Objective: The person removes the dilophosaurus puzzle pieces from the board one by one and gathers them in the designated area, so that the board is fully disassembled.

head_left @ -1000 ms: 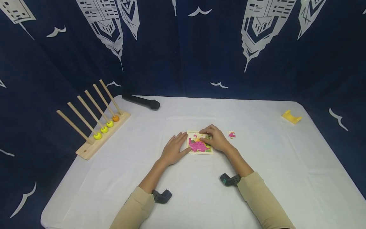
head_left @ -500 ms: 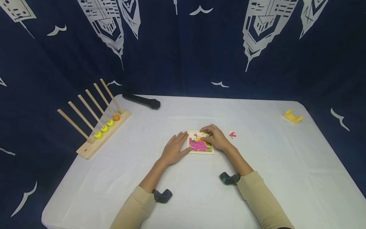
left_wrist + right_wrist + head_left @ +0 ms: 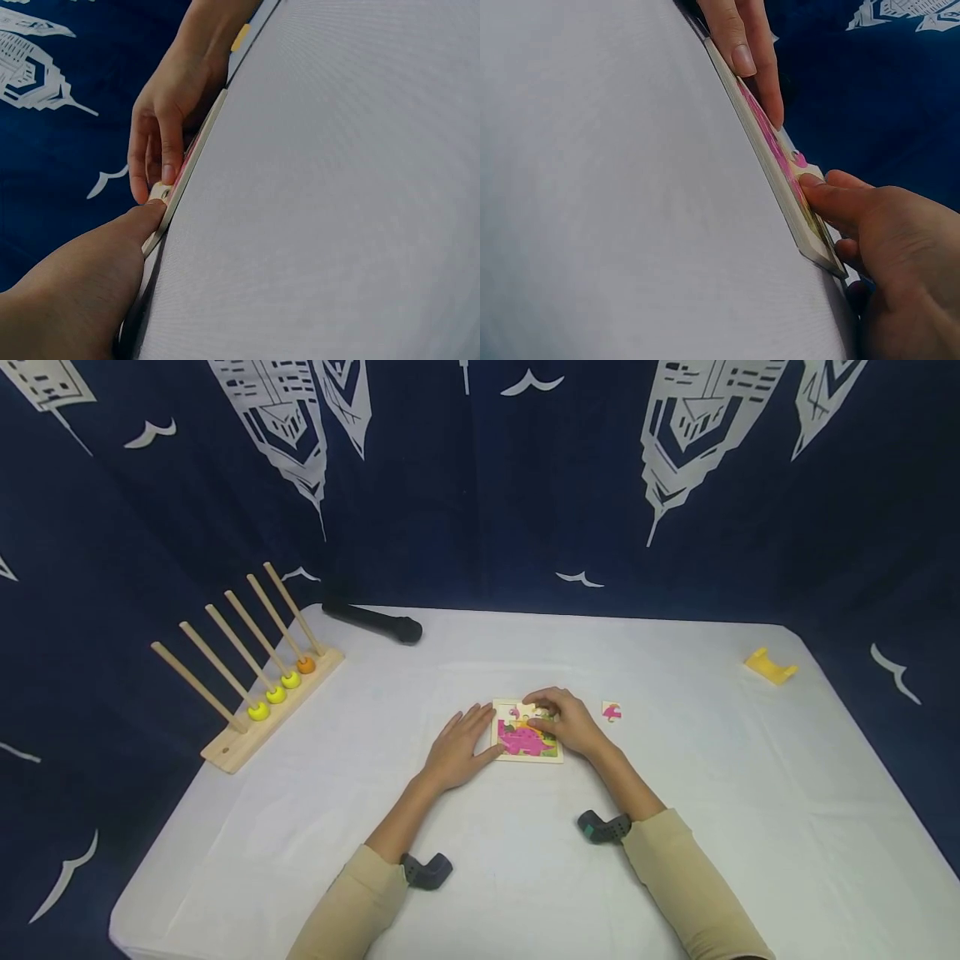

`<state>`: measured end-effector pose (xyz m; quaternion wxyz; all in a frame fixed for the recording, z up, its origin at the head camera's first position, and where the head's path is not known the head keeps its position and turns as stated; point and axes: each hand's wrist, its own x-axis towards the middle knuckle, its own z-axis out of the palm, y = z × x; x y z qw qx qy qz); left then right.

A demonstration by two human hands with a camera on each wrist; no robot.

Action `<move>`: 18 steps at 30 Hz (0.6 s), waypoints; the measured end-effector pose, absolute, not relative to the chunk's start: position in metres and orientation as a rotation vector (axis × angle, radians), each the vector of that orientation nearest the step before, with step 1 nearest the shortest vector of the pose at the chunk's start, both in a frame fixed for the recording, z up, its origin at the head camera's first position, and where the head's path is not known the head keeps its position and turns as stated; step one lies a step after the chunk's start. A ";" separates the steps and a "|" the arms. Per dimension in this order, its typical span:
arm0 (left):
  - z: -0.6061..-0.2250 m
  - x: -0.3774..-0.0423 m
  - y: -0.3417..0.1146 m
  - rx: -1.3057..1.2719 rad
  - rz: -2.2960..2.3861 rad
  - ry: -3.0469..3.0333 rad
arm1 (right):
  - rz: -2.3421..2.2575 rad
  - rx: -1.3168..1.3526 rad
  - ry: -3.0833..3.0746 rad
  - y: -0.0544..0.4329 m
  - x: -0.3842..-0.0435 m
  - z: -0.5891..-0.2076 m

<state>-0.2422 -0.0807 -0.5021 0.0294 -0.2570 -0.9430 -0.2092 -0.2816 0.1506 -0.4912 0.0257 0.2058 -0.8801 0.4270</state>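
Observation:
A wooden jigsaw puzzle with a pink dinosaur lies in its pale frame at the table's middle. My left hand rests along the frame's left side, fingers straight, with the thumb on the lower left edge. Over the upper right part, my right hand pinches a puzzle piece between thumb and fingers. In the right wrist view this piece stands slightly tilted above the board, showing a pink patch. My right hand hides part of the board's upper right. A loose puzzle piece with a pink shape lies right of the board.
At the left stands a wooden peg rack with yellow and orange beads on some pegs. A black microphone lies near the back edge. A yellow plastic piece sits at the back right. The white-covered table meets a dark blue curtain.
Both hands stay almost in place at the puzzle. The right hand's fingers shift only slightly over the upper part. The whole head view drifts a little.

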 end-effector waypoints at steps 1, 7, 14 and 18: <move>-0.502 -0.242 -0.081 -0.794 -0.640 -2.911 | 1.321 0.635 -2.719 0.151 -0.282 -0.492; -0.502 -0.243 -0.082 -0.803 -0.643 -2.904 | 1.313 0.649 -2.701 0.151 -0.282 -0.491; -0.504 -0.244 -0.082 -0.802 -0.640 -2.908 | 1.335 0.643 -2.700 0.152 -0.281 -0.492; -0.504 -0.244 -0.082 -0.801 -0.637 -2.909 | 1.331 0.644 -2.709 0.152 -0.281 -0.492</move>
